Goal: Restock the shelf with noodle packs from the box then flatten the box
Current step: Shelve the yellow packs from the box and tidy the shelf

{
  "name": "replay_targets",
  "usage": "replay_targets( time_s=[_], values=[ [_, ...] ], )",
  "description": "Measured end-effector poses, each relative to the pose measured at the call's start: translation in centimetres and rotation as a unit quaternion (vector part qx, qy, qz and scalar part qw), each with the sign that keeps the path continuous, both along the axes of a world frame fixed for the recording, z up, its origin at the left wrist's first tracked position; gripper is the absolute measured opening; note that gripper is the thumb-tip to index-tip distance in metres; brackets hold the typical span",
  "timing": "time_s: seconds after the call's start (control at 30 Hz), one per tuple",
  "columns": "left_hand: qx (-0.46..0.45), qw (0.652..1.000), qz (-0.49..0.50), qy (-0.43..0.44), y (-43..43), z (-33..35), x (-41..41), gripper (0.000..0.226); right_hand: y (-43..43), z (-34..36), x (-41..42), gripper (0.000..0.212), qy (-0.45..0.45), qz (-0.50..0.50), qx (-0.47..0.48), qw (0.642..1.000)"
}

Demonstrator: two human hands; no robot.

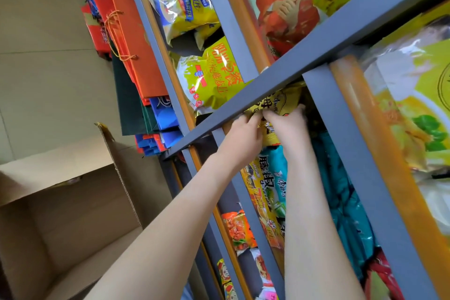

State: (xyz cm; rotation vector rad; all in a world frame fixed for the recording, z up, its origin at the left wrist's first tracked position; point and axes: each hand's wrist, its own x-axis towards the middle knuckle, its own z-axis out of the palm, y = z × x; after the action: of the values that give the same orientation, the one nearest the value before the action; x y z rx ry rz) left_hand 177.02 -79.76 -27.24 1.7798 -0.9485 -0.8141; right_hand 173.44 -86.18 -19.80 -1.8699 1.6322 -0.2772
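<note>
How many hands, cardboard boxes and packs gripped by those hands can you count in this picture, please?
hands: 2 (left hand, right hand)
cardboard box: 1
yellow pack gripped by both hands: 1
Total: 4

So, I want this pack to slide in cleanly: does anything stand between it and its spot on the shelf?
Nothing visibly blocks it. The yellow noodle pack, held by the left hand and right hand, sits partly behind the grey shelf rail crossing its upper part; teal packs lie just below.
</note>
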Motion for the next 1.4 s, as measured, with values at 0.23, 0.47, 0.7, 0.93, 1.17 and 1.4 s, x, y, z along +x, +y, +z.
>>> replay_targets(
  time_s=[0.23, 0.47, 0.7, 0.93, 1.17, 1.4],
  values=[
    [-0.024, 0.999, 0.028, 0.002, -0.5, -0.6, -0.7, 0.049, -0.7, -0.8, -0.9, 0.080, 0.019, 0.001, -0.030, 0.999],
    [0.104, 0.988, -0.019, -0.110, -2.0, 0.2, 0.1, 0.062, -2.2, -1.0, -1.6, 0.079, 0.098, 0.054, -0.070, 0.991],
    [0.108, 0.981, -0.049, -0.156, -2.1, -0.8, -0.3, 0.076, -2.6, -1.9, -2.0, 0.062, 0.221, 0.117, -0.091, 0.964],
    [0.088, 0.978, -0.070, -0.177, -2.0, 0.5, -0.5, 0.055, -2.6, -2.1, -2.8, 0.062, 0.303, 0.115, -0.147, 0.935],
    [0.059, 0.981, -0.108, -0.151, -2.0, 0.2, 0.2, 0.046, -2.6, -2.2, -3.1, 0.066, 0.310, 0.112, -0.167, 0.929],
    [0.025, 0.999, -0.007, -0.035, -0.1, -0.5, -0.6, 0.044, 1.6, -2.0, -3.4, 0.059, 0.260, 0.186, -0.260, 0.911]
  ],
)
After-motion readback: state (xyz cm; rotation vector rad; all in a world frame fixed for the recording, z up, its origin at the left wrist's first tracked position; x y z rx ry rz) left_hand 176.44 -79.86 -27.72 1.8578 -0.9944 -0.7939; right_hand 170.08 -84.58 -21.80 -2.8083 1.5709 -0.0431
